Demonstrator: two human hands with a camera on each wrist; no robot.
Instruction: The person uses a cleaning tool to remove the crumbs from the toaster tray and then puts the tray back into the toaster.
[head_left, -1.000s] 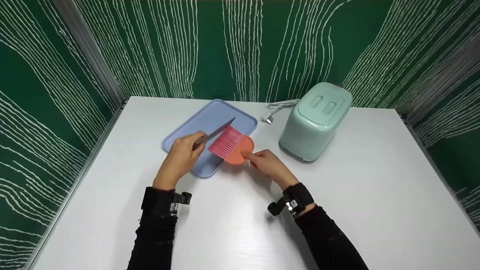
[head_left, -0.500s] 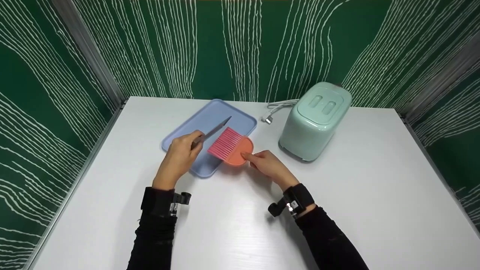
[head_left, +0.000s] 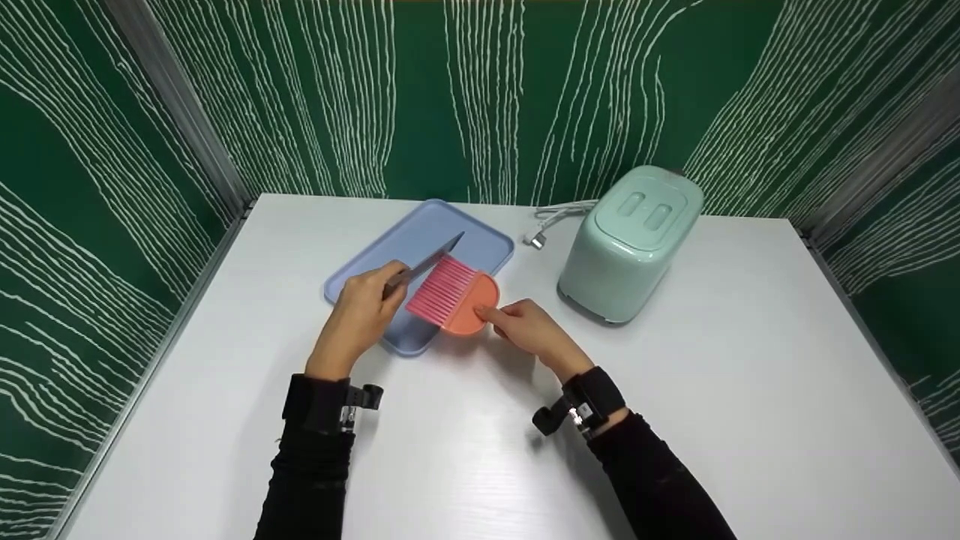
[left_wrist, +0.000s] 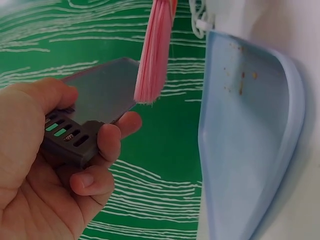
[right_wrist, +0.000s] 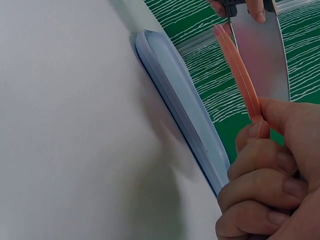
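My left hand [head_left: 361,311] grips the slotted dark end of a thin metal crumb tray [left_wrist: 107,90], its flat sheet held on edge above the blue tray [head_left: 360,262]. Between its thumb and curled fingers, my right hand [head_left: 529,328] pinches the orange half-round handle of a small brush [head_left: 469,313]. The pink bristles [left_wrist: 152,55] reach to the metal sheet; whether they touch it I cannot tell. A few brown crumbs [left_wrist: 243,75] lie on the blue tray in the left wrist view.
A mint-green toaster [head_left: 634,244] stands at the back right of the white table [head_left: 712,375]. Its white cord and plug [head_left: 535,238] lie between it and the blue tray. Green walls [head_left: 420,97] with white wavy lines enclose the table.
The brush moves slightly left and toward me along the crumb tray, in my right hand. The left hand and crumb tray shift slightly left early on, then stay nearly still.
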